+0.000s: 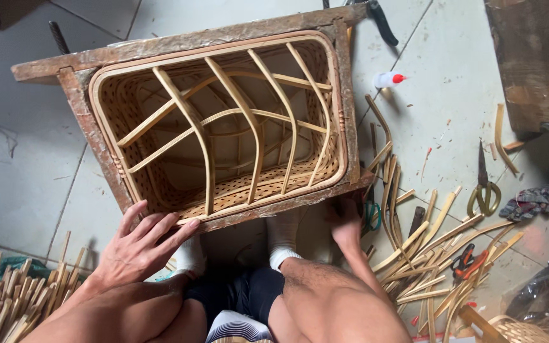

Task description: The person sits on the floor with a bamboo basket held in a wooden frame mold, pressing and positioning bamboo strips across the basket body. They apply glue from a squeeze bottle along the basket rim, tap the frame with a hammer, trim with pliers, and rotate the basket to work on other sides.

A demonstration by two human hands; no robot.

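Your left hand lay flat, fingers spread, on the lower-left corner of the wooden frame holding the rattan basket, which filled the upper centre, long axis left to right, open face upward. Your right hand reached beneath the frame's lower-right corner, its grip hidden. Cane strips, scissors and a glue bottle littered the tiles at right.

Right hand fingers — hidden under frame.

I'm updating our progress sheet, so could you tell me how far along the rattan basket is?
The rattan basket has woven walls, rim and curved ribs in place inside its wooden frame. The left hand rests on the frame's near edge; the right hand touches its corner. Cut strips remain unused on the floor.
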